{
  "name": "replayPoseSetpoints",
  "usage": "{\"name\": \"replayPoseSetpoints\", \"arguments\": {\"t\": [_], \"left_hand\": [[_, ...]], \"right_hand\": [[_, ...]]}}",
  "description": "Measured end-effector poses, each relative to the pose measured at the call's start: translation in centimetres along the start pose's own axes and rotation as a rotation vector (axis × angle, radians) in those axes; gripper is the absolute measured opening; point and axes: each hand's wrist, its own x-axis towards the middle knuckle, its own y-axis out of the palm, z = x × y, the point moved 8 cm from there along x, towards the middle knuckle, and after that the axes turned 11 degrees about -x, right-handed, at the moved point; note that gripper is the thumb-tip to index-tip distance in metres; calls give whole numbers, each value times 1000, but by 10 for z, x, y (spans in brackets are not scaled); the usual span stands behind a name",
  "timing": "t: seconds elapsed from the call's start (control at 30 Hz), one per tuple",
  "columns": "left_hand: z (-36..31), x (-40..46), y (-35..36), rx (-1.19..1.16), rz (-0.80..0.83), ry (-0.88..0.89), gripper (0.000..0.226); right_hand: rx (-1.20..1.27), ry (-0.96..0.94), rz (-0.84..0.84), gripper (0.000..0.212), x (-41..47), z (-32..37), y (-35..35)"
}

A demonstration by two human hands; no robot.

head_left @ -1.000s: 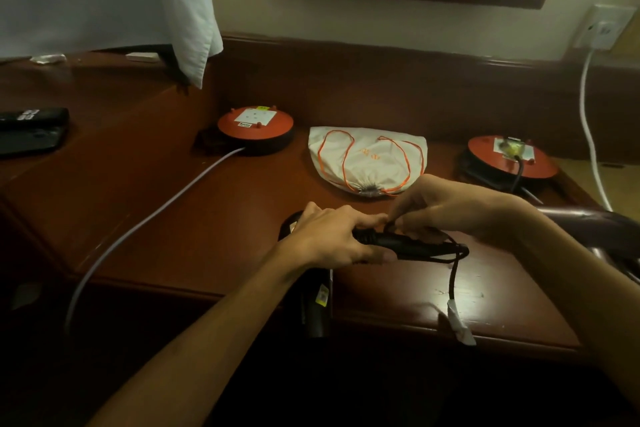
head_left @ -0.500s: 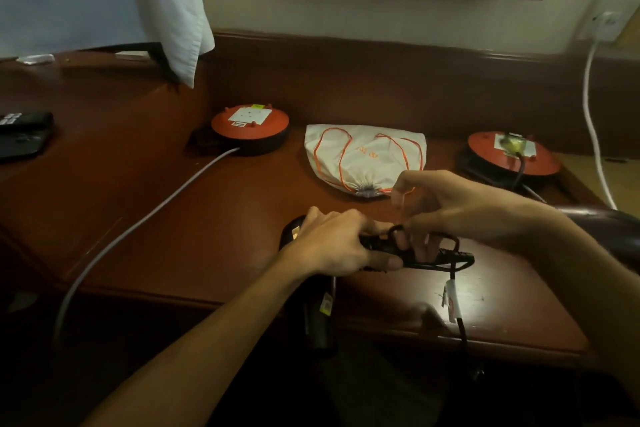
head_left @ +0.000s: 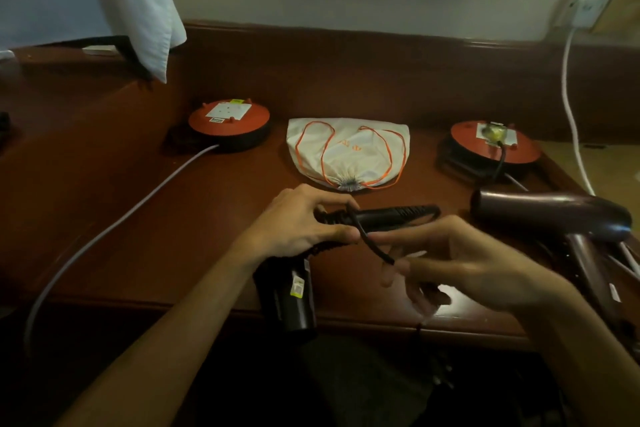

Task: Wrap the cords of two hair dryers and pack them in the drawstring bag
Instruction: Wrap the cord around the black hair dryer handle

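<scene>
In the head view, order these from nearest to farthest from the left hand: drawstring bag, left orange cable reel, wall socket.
From the left hand:
1. Drawstring bag, just behind it at mid-table.
2. Left orange cable reel, back left of the table.
3. Wall socket, up on the wall at far right.

Two dark hair dryers show: one at the near desk edge [head_left: 294, 295], one on the right [head_left: 554, 215]. Two round orange-topped cable reels sit far back, left [head_left: 229, 120] and right [head_left: 495, 146], with one white drawstring bag with orange cords [head_left: 348, 149] between them. Two hands work, left [head_left: 298, 222] and right [head_left: 460, 260].
</scene>
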Motion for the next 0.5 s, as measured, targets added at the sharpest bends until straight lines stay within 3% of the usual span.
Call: {"name": "replayPoseSetpoints", "arguments": {"t": [0.1,0.2,0.3,0.4,0.5], "left_hand": [[3,-4,-9,-182,35,7,44],[8,-7,-9,-286,80,-6,37],[10,-14,-9,-324,136,-12,33],[9,-21,-9,-332,156,13,35],[5,-25,-6,-308,164,34,35]], "right_hand": [[-134,-13,-16,51,-2,-20,24],[-152,10,-102,48,4,-30,31],[-172,62,-156,21,11,-42,25],[-191,148,-284,54,15,-59,3],[-230,159,-360,19,23,-65,-21]]}}
